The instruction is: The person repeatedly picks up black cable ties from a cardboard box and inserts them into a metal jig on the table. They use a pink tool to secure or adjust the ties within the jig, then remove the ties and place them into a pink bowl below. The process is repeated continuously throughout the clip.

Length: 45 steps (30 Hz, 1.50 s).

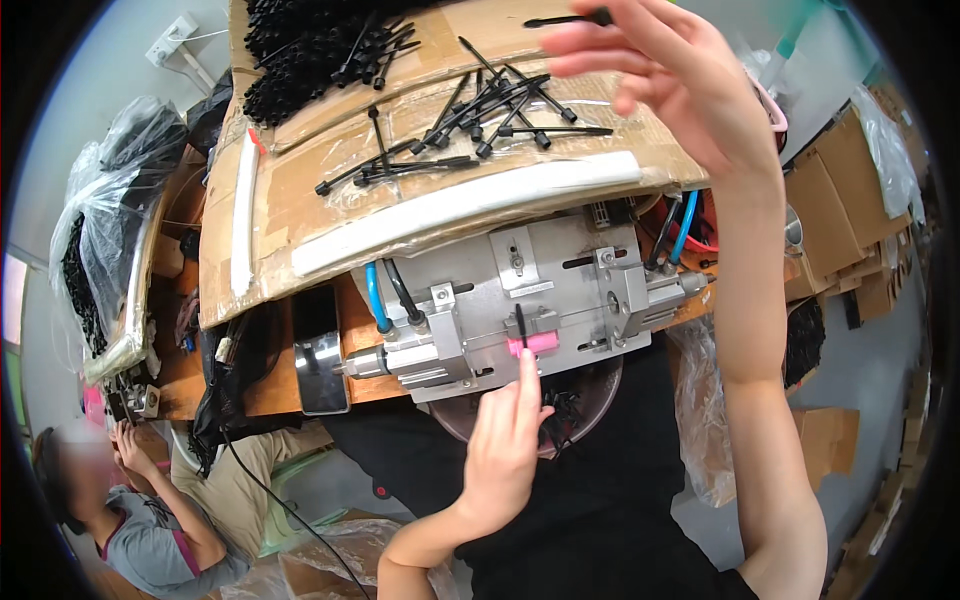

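Note:
My left hand [505, 450] reaches up with its index finger stretched out. The fingertip touches a small pink block [533, 343] on a metal fixture [590, 300]. A thin black piece [520, 322] sticks up beside the block. The thumb stands apart, and nothing shows gripped in this hand. Raised at the upper right, my right hand [665, 75] is slightly blurred. A black rod-like part with a knobbed end [570, 19] sits at its upper fingers, apparently held; the top edge cuts the grip off. Below that hand, loose black knobbed rods [480, 115] lie on cardboard [290, 200].
A big heap of black parts [300, 60] fills the cardboard's far left. Blue tubes [375, 295] run to the fixture, beside a phone [320, 350]. A bowl [600, 400] with black pieces is below the fixture. Another person [165, 530] works at the lower left.

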Tool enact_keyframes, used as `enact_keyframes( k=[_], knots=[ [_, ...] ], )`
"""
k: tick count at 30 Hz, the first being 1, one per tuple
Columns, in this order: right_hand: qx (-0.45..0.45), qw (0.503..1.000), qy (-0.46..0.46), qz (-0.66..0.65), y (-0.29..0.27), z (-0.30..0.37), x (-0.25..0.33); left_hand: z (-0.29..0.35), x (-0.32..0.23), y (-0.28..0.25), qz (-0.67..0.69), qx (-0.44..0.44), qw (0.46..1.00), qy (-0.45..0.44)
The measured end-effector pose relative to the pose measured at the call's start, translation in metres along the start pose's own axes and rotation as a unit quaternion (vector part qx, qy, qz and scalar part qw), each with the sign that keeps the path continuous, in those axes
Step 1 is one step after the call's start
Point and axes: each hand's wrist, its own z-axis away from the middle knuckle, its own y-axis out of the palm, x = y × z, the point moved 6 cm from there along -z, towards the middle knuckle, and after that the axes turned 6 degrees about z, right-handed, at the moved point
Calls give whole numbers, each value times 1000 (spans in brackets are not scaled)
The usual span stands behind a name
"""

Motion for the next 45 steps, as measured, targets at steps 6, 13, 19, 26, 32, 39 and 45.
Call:
enact_keyframes(
  k=[6, 13, 19, 26, 32, 39, 45],
  knots=[
    [-95, 991, -60, 78, -43, 68, 16, -6, 4, 32, -105, 33, 994, -10],
    [-158, 970, -128, 132, -19, 128, 18, -13, 3, 32, -91, 57, 994, -14],
    [-18, 921, -74, 381, 61, 201, -48, -52, 16, -32, -74, 46, 996, -11],
    [17, 918, -48, 393, 100, 219, -102, -183, 95, -119, -83, -25, 996, 31],
    [29, 908, -37, 416, 97, 216, -109, -195, 93, -112, -19, 13, 999, 29],
    [44, 835, -152, 526, 70, 145, -35, -160, 86, -130, 18, 117, 992, 32],
    [25, 712, -122, 691, 31, -4, -55, -103, 27, -102, -25, -5, 999, 20]
  ],
)
